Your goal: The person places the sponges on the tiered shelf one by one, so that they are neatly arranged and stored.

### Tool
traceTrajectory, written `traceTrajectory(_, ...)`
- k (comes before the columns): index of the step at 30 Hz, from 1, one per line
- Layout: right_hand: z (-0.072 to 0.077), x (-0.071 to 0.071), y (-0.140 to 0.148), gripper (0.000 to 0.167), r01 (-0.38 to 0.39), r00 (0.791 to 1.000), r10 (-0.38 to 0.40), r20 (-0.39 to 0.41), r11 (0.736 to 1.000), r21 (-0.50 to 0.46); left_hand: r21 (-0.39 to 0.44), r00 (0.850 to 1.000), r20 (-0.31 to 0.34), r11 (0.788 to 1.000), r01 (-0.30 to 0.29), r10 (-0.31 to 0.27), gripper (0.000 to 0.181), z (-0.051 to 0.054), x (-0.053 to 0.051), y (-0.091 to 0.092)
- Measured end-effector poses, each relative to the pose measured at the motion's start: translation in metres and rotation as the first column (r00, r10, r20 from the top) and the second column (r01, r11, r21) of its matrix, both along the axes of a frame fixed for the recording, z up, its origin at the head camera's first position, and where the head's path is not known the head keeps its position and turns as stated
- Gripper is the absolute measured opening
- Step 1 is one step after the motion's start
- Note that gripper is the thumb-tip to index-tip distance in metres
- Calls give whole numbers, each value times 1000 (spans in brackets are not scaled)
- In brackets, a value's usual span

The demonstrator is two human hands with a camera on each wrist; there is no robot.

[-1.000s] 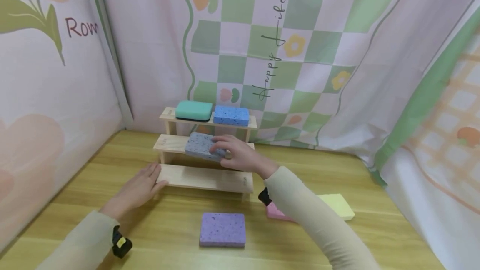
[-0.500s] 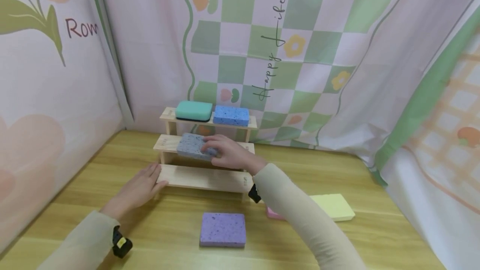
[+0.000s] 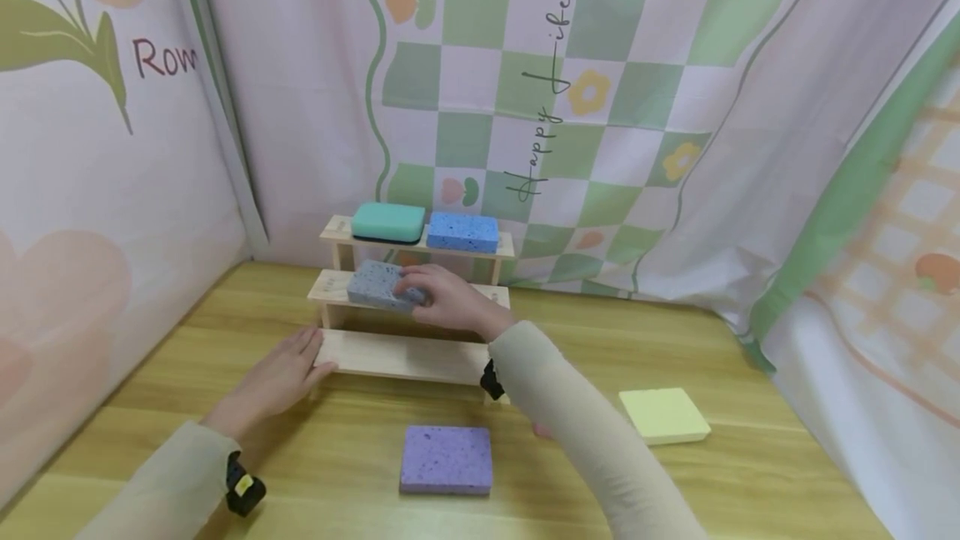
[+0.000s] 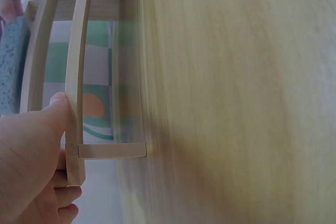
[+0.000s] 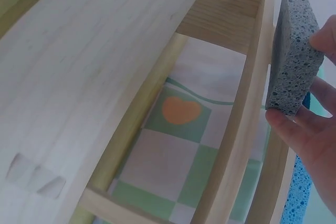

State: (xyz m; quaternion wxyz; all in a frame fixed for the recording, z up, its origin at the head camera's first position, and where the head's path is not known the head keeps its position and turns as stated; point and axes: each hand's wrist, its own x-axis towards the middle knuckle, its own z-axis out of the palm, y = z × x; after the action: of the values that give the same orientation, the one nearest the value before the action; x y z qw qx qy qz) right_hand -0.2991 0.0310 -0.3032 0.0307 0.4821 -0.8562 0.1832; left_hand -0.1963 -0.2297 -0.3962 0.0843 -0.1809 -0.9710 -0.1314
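My right hand (image 3: 450,298) grips the right end of a speckled grey sponge (image 3: 367,282) at the middle tier of a wooden three-step rack (image 3: 408,354). In the right wrist view, the grey sponge (image 5: 294,59) is pinched between thumb and fingers, close to the tier's edge; whether it bears on the board cannot be told. My left hand (image 3: 273,369) holds the left end of the lowest board, its thumb along the front edge in the left wrist view. On the top tier sit a teal sponge (image 3: 387,222) with a dark underside and a blue sponge (image 3: 462,232).
A purple sponge (image 3: 446,460) lies on the wooden table (image 3: 330,482) in front of the rack. A pale yellow sponge (image 3: 665,416) lies to the right, and a pink sponge (image 3: 542,430) is mostly hidden by the right sleeve. A printed curtain (image 3: 315,148) hangs behind the rack.
The right hand has carried the grey sponge leftward along the middle tier. More of the yellow sponge shows, and less of the pink one. The left hand has stayed put.
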Motion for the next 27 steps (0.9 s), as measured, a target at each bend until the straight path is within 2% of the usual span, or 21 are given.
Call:
traceTrajectory(14, -5, -5, -14, 34, 62, 995, -64, 78, 998, 29, 11, 1000, 0, 1000, 1, -1, 64, -2, 0, 0)
traceTrajectory(21, -7, -9, -13, 36, 60, 990, -60, 129, 998, -1, 14, 1000, -11, 1000, 3, -3, 63, -2, 0, 0)
traceTrajectory(27, -7, -10, -16, 35, 68, 989, -66, 129, 998, -17, 29, 1000, -14, 1000, 13, -13, 63, -1, 1, 0)
